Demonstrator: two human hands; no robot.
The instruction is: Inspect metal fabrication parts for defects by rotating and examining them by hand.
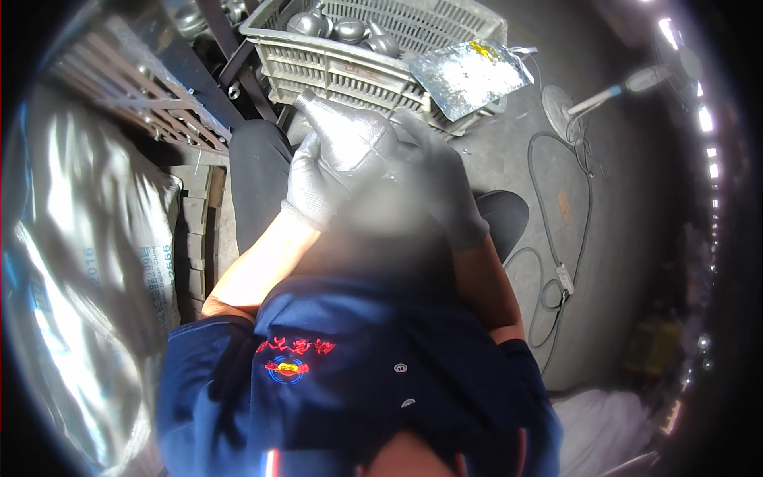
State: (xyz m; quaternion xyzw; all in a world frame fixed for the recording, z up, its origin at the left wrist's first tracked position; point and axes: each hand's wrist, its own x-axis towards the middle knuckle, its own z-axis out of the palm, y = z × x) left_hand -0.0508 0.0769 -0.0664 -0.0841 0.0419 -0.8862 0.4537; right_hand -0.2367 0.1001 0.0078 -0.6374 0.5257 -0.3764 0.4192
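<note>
One pale slotted crate (334, 67) stands on the floor (509, 143) beyond the hands; inside it lie at least three rounded metal parts (350, 31), grouped toward its left side; one crinkled silvery sheet (469, 79) with a yellow patch hangs over the crate's near right corner.

One bottle-shaped metal vessel (350, 131) is between the two gloved hands, just in front of the crate, its narrow neck pointing up and to the left; the left hand (312, 184) has its grip clamped on the vessel's left side; the right hand (445, 179) is at the other side, but blur hides its fingers, so I cannot tell whether its grip is closed.

One large pale sack (95, 278) fills the left side; to the right are one round-based stand (561, 113) and a looping cable (589, 215).
</note>
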